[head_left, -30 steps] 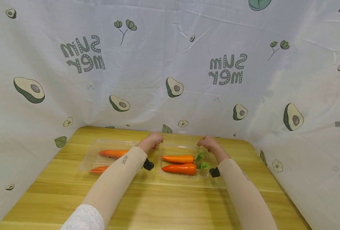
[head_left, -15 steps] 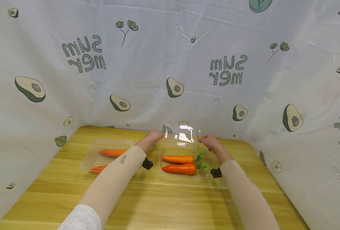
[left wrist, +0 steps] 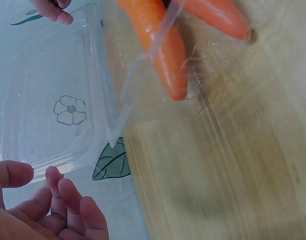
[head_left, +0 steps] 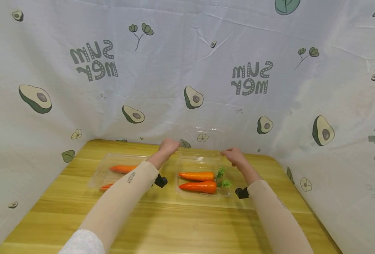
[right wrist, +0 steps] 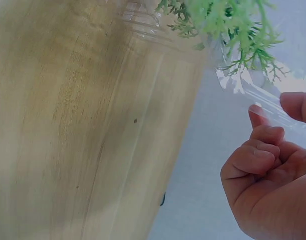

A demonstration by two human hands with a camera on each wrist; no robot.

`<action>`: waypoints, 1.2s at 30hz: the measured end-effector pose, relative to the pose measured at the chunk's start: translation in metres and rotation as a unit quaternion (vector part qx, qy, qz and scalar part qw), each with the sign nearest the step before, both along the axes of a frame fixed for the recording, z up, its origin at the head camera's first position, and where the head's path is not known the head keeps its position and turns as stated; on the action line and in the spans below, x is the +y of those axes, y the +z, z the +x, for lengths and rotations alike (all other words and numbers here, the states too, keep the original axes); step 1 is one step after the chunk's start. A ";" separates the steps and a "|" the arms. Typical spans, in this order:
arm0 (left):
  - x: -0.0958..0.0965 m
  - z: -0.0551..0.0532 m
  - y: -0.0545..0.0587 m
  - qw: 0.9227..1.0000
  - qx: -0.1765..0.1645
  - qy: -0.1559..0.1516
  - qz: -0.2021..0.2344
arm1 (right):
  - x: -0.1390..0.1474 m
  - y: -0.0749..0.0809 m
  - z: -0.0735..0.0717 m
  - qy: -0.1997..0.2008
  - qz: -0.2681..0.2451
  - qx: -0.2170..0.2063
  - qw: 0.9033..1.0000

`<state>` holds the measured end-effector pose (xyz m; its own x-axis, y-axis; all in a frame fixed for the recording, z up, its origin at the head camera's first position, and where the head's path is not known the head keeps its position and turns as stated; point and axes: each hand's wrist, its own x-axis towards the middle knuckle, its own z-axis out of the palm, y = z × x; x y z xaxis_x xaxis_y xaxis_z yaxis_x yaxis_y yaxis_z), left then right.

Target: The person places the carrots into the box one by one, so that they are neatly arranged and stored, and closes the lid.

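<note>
A clear plastic clamshell box (head_left: 203, 197) holds two orange carrots (head_left: 198, 187) lying side by side, with green tops (head_left: 224, 183) at the right end. Its transparent lid (head_left: 206, 129) stands up at the back, against the patterned cloth. At the lid's left edge, my left hand (head_left: 169, 146) pinches the plastic between thumb and fingers, as the left wrist view also shows (left wrist: 53, 210). My right hand (head_left: 235, 156) pinches the opposite edge; in the right wrist view one fingertip shows through the plastic. Both hands are above the box's rear corners.
To the left lies another clear plastic container (head_left: 100, 169) with orange carrots (head_left: 122, 169) in it, partly hidden by my left forearm. Both containers are on a wooden table (head_left: 187, 225). A white cloth with avocado prints (head_left: 162, 70) hangs behind and at the sides.
The lid has risen from low behind the box to a more upright stance. My hands have shifted slightly with it, the right one a little to the right. The carrots have stayed put.
</note>
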<state>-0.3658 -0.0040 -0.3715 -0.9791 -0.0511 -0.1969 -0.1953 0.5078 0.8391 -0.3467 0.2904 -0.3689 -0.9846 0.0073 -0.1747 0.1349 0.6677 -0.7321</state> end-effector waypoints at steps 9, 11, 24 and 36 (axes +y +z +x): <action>-0.002 0.019 0.011 0.996 0.026 0.014 0.083 | 0.002 0.007 0.012 -0.004 -0.013 0.005 1.000; -0.003 0.024 0.013 0.994 0.034 0.012 0.105 | 0.003 0.009 0.014 -0.003 -0.025 0.003 1.000; -0.011 0.049 0.024 0.980 0.030 -0.047 0.190 | 0.010 0.010 0.031 0.014 -0.066 0.001 0.998; -0.020 0.073 0.027 0.980 0.020 -0.081 0.179 | 0.014 0.013 0.050 0.008 -0.148 -0.032 0.988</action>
<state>-0.2931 -0.0237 -0.3446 -0.9758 0.1713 -0.1357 -0.1001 0.2018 0.9743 -0.2963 0.3041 -0.3558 -0.9712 -0.0696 -0.2280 0.1773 0.4283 -0.8861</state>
